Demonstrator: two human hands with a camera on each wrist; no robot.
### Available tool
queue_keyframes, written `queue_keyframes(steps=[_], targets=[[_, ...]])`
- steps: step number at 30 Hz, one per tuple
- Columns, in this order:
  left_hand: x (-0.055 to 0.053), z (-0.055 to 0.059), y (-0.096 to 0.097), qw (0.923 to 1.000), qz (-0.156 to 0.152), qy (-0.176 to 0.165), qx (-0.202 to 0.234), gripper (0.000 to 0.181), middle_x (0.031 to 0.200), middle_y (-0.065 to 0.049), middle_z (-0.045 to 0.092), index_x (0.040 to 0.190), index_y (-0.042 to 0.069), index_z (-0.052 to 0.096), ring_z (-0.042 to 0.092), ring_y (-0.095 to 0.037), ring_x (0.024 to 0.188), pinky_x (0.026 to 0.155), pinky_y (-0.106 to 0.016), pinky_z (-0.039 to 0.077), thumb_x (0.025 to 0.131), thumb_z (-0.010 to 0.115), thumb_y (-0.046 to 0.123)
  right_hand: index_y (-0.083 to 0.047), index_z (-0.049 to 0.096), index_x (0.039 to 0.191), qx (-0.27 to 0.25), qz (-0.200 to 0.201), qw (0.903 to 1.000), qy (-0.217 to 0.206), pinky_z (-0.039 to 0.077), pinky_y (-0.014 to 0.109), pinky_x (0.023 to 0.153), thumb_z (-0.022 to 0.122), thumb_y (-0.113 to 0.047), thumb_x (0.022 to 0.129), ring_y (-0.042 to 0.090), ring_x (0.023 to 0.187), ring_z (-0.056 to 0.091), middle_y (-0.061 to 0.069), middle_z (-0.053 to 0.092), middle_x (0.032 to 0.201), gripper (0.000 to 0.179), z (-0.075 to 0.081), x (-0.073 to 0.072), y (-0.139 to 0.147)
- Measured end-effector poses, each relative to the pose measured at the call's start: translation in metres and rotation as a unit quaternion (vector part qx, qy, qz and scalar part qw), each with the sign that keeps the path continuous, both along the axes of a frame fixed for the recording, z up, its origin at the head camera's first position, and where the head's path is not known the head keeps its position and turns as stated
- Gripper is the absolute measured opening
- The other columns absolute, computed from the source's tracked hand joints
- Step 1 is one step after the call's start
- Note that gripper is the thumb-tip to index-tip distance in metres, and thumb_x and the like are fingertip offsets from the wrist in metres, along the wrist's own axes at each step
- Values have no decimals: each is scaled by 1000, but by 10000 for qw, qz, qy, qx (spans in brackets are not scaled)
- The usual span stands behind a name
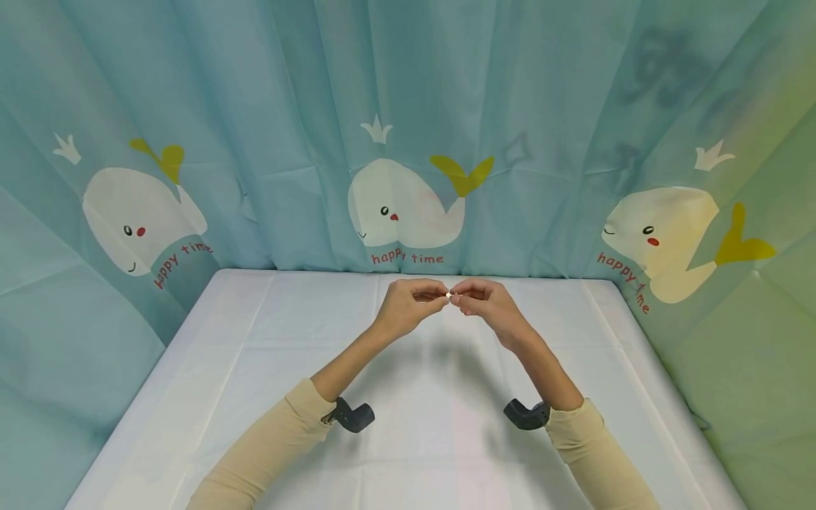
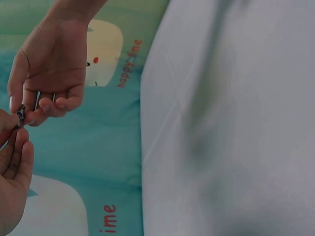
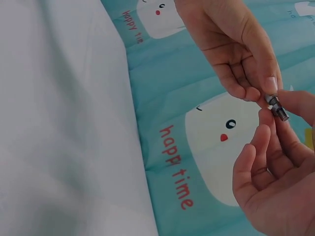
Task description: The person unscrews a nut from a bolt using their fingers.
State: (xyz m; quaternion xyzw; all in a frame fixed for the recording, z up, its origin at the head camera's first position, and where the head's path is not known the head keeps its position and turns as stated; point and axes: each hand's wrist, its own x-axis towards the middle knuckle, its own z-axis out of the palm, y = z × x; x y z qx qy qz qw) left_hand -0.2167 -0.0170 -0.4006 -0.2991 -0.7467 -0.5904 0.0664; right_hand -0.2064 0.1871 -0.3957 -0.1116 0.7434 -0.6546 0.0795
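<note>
A small threaded metal bolt (image 3: 277, 107) is held between the fingertips of both hands, above the far part of the table. In the right wrist view its ridged end points down and right, and a brighter band circles its upper part. My left hand (image 1: 404, 308) pinches one end between thumb and forefinger. From the other side, my right hand (image 1: 494, 308) grips it with thumb and fingertips, its other fingers loosely bent. The two hands' fingertips meet around the bolt, hiding much of it. Only a bright glint of it shows in the head view.
A white-covered table (image 1: 287, 397) lies below the hands. Blue-green curtains (image 1: 306, 127) with printed whales hang along its back and sides. A dark curved wrist mount (image 1: 353, 416) sits on the left forearm, with another mount (image 1: 525, 415) on the right.
</note>
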Motion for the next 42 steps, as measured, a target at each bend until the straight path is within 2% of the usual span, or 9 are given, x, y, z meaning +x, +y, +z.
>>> queue_keyframes(steps=[6, 15, 19, 22, 27, 33, 38, 42], targets=[[-1, -2, 0, 10000, 24, 45, -55, 7, 92, -8, 74, 95, 0, 76, 71, -14, 81, 75, -27, 59, 88, 74, 1, 7, 64, 113, -45, 167, 9992, 365, 54, 28, 79, 70, -5, 91, 17, 88, 63, 3, 67, 102, 26, -1, 1, 1], [0, -2, 0, 10000, 47, -43, -62, 7, 91, -8, 74, 95, 0, 76, 71, -14, 81, 75, -27, 60, 88, 74, 0, 9, 61, 115, -16, 226, 9987, 457, 54, 30, 80, 69, -3, 92, 17, 88, 63, 6, 64, 107, 28, -2, 1, 1], [0, -1, 0, 10000, 37, -30, -52, 9, 92, -9, 74, 96, -1, 76, 72, -16, 82, 75, -27, 59, 88, 74, 0, 7, 60, 121, 133, 220, 9990, 376, 53, 31, 80, 70, -7, 92, 19, 89, 62, 7, 62, 109, 34, -1, 1, 2], [0, 0, 0, 10000, 42, -7, -41, 8, 91, -9, 74, 96, -2, 76, 72, -17, 82, 75, -27, 59, 88, 74, 0, 4, 61, 124, 249, 138, 9994, 178, 53, 31, 80, 66, -17, 97, 21, 88, 60, 7, 63, 107, 35, 0, 0, 2], [-1, -1, 1, 10000, -13, 8, 18, 7, 89, -8, 74, 95, -2, 76, 72, -15, 80, 74, -28, 60, 88, 74, 0, 7, 66, 115, 358, -72, 9990, -238, 53, 28, 79, 56, -32, 102, 18, 84, 59, 6, 69, 94, 42, 2, -2, 1], [0, -1, 1, 10000, -21, -53, 23, 6, 90, -8, 75, 94, -1, 76, 71, -13, 81, 75, -28, 60, 88, 73, 0, 7, 70, 100, 405, -88, 9988, -258, 54, 25, 76, 59, -26, 100, 16, 78, 63, 5, 68, 84, 35, 2, -1, 0], [0, -1, 1, 10000, -3, -90, 1, 7, 90, -8, 75, 94, -1, 76, 71, -14, 81, 74, -28, 60, 88, 73, 0, 5, 70, 103, 493, -26, 9987, -121, 53, 30, 81, 59, -20, 99, 21, 84, 61, 6, 69, 88, 28, 2, -1, 2], [1, -1, 0, 9999, 10, -106, -29, 7, 90, -8, 74, 95, 0, 76, 71, -14, 81, 74, -28, 60, 89, 73, 1, 2, 69, 105, 366, 2, 9993, -86, 52, 34, 83, 63, -16, 96, 25, 88, 58, 5, 68, 92, 21, 1, -1, 3]])
